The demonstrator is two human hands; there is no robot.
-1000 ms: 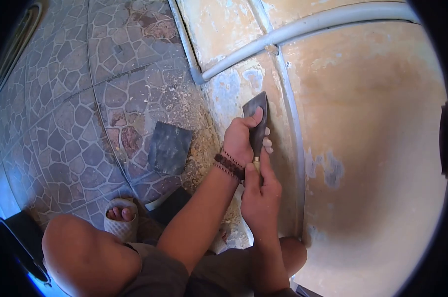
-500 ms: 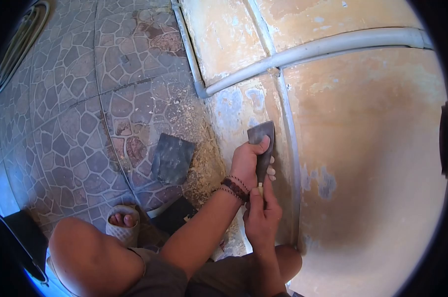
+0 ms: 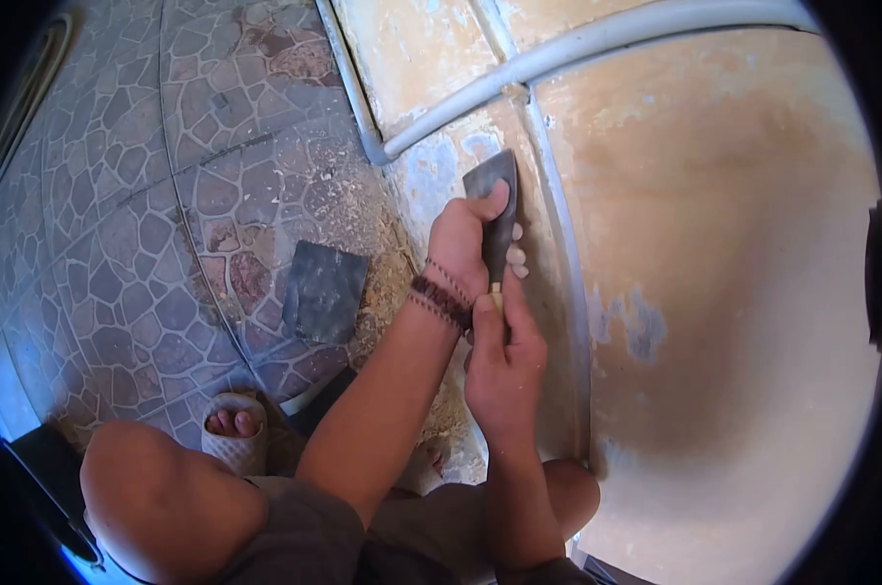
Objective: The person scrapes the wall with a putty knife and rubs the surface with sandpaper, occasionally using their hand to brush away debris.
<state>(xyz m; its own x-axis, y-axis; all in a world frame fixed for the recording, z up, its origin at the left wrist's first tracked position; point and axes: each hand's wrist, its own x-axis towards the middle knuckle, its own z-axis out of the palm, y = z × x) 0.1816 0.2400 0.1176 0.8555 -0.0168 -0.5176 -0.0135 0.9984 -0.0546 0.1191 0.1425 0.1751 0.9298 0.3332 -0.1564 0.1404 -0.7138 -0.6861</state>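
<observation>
A scraper [image 3: 500,210] with a wide dark blade and a pale ferrule is gripped in both hands. My left hand [image 3: 465,234], with braided bracelets at the wrist, wraps the blade, its thumb lying flat on the metal and its fingertips showing past the right edge. Lower down, my right hand [image 3: 504,356] closes round the handle, which is mostly hidden in the fingers. The blade's wide end points up at the yellowish wall [image 3: 694,224], over a patch where bluish-grey shows through the worn paint.
A white pipe [image 3: 597,37] crosses the wall above my hands. A dark sandpaper sheet [image 3: 324,292] lies on the stone-patterned floor [image 3: 119,273], beside paint flakes [image 3: 387,278] along the wall's foot. A coiled hose [image 3: 32,93] sits at the far left, a black container [image 3: 46,478] by my knee.
Both hands and the scraper have moved up the wall toward the pipe, keeping the same grip. The view has shifted slightly.
</observation>
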